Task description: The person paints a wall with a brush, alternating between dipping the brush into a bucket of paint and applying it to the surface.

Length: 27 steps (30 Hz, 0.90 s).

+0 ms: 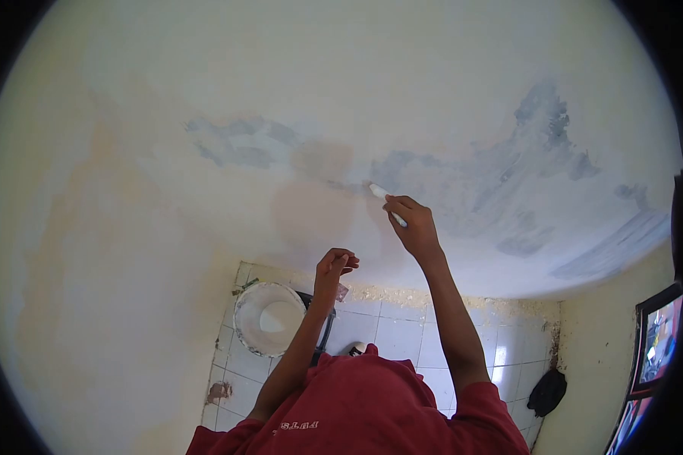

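My right hand (413, 225) is closed around the handle of a white paintbrush (377, 191). The brush head points up and left, right at the wall (432, 68), beside a grey patch (413, 168). Lower and to the left, my left hand (337, 267) is raised in front of the wall with its fingers curled in, and nothing shows in them. Below that hand stands a white bucket (244, 334) with a paint-smeared rim and white stuff inside.
More grey patches (542, 125) mark the wall up and to the right. White floor tiles (402, 334) with paint spatters run along its foot. A black bundle (547, 393) lies in the right corner, near a dark-framed window (660, 341). A dark object (328, 330) is beside the bucket.
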Motion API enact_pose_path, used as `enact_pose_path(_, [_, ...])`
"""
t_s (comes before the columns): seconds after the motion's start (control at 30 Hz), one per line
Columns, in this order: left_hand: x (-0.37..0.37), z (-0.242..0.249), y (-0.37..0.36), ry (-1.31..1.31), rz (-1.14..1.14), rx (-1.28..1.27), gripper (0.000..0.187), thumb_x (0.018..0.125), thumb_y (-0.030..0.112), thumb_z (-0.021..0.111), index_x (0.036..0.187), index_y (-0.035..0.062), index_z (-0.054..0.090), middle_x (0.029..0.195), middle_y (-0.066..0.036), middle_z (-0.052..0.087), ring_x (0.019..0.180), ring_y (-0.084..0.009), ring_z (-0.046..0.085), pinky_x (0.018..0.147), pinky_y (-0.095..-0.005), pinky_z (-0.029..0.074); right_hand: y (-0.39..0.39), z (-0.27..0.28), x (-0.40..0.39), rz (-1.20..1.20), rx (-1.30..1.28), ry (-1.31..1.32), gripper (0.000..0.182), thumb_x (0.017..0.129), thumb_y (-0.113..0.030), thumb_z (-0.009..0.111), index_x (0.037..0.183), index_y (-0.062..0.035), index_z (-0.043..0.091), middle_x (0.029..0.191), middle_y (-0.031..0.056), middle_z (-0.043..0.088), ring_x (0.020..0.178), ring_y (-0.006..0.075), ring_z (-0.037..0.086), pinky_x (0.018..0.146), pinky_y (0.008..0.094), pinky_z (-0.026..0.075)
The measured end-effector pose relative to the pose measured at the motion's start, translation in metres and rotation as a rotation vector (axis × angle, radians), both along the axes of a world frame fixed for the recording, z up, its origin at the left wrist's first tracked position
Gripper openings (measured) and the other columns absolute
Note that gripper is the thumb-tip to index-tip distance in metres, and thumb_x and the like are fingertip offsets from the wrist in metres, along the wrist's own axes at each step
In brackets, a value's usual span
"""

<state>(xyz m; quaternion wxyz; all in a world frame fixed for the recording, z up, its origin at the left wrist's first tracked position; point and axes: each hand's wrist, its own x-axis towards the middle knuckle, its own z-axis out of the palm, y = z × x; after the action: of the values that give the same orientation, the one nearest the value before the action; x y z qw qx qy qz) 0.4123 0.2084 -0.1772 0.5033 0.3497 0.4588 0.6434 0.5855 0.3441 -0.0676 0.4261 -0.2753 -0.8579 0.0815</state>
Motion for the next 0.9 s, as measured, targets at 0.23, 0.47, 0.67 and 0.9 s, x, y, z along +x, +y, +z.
enact_pose_path(0.23, [0.002, 0.004, 0.0, 0.012, -0.017, 0.0, 0.016, 0.101, 0.016, 0.052, 0.105, 0.0057, 0.063, 0.095, -0.007, 0.07, 0.092, -0.0177, 0.068, 0.088, -0.0338, 0.052, 0.009, 0.012, 0.0, -0.028, 0.235, 0.09, 0.022, 0.078, 0.003, 0.07, 0.098, -0.0057, 0.068, 0.111, 0.0139, 0.07, 0.093, 0.0327, 0.07, 0.074, 0.0376, 0.059])
enact_pose_path(0.47, [0.001, -0.002, -0.001, 0.01, -0.008, -0.002, 0.016, 0.1, 0.017, 0.052, 0.104, 0.0055, 0.063, 0.095, -0.007, 0.07, 0.092, -0.0174, 0.068, 0.087, -0.0337, 0.052, 0.002, -0.016, -0.005, 0.089, -0.201, -0.069, 0.016, 0.079, 0.003, 0.07, 0.095, -0.0014, 0.069, 0.104, 0.015, 0.071, 0.094, 0.0333, 0.069, 0.081, 0.0379, 0.056])
enact_pose_path(0.67, [0.0, -0.002, -0.005, 0.001, 0.002, -0.002, 0.016, 0.101, 0.015, 0.05, 0.105, 0.0056, 0.063, 0.096, -0.006, 0.07, 0.091, -0.0157, 0.067, 0.086, -0.0307, 0.051, 0.029, -0.064, -0.042, 0.111, -0.109, -0.177, 0.024, 0.075, 0.001, 0.068, 0.098, -0.0068, 0.068, 0.106, 0.013, 0.069, 0.093, 0.0324, 0.068, 0.078, 0.0403, 0.057])
enact_pose_path(0.9, [-0.015, -0.009, -0.013, -0.057, 0.085, -0.01, 0.016, 0.101, 0.015, 0.051, 0.104, 0.0046, 0.063, 0.096, -0.008, 0.07, 0.092, -0.0174, 0.068, 0.087, -0.0327, 0.052, 0.007, -0.039, -0.061, 0.137, 0.043, -0.146, 0.032, 0.073, 0.004, 0.067, 0.103, -0.0068, 0.066, 0.113, 0.0134, 0.068, 0.093, 0.0322, 0.069, 0.079, 0.0396, 0.058])
